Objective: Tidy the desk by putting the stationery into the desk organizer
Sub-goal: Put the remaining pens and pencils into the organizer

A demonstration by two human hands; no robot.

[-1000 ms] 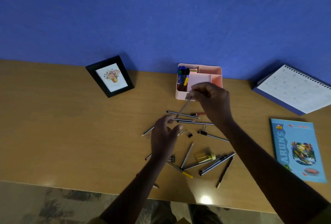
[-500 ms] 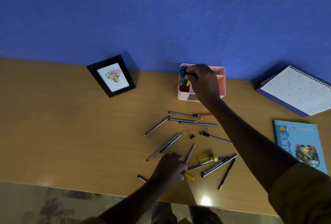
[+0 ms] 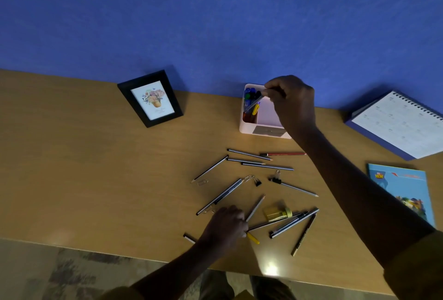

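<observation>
The right hand pinches a pencil over the desk organizer, lowering it in; the left hand closes on another pencil on the worktop.

The worktop looks like smooth wood-grain laminate, with a glossy glare spot on its near edge. The organizer on it looks like matt pink plastic. Left of the organizer, the picture frame is matt black around a paper print. Right of it, the calendar shows paper on wire binding, and the booklet has a slightly shiny cover.
</observation>
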